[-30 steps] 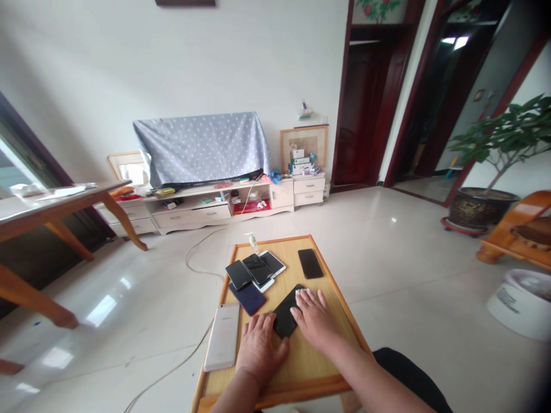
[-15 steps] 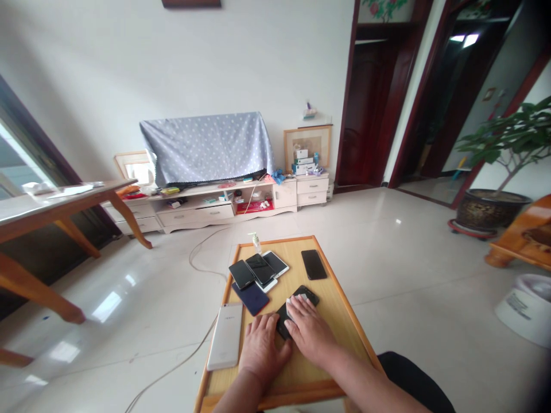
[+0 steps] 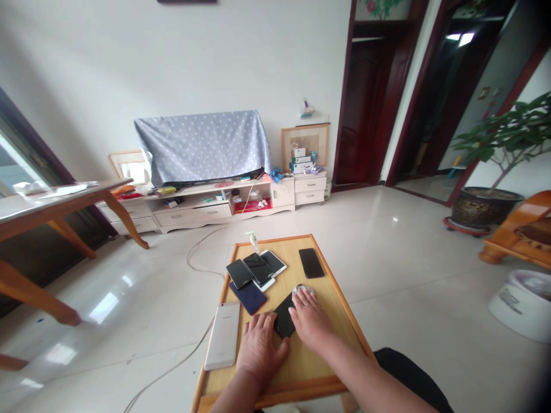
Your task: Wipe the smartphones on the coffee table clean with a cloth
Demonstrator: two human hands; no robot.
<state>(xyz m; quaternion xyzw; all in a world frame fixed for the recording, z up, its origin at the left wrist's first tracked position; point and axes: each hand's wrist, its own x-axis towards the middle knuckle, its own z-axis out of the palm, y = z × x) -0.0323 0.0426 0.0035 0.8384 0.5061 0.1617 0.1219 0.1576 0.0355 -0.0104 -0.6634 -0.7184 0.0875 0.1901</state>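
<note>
On the wooden table (image 3: 284,244), hands (image 3: 260,350) (image 3: 310,321) around a black phone (image 3: 284,316), apparently

**We're in the living room of a home.**

Beyond the far edge of the low bench (image 3: 275,237) we see a cream media cabinet (image 3: 193,215) with drawers along the wall, a polka-dot cloth (image 3: 202,146) draped over something on top, and a framed picture (image 3: 305,143) propped at its right end. Dark red wooden door frames (image 3: 390,109) lead off to other rooms. A potted plant (image 3: 503,135) stands on a wheeled base on the right, near a curved wooden chair (image 3: 516,229). A wooden table (image 3: 55,198) reaches in from the left, and glossy tiles (image 3: 387,258) cover the floor.
</note>
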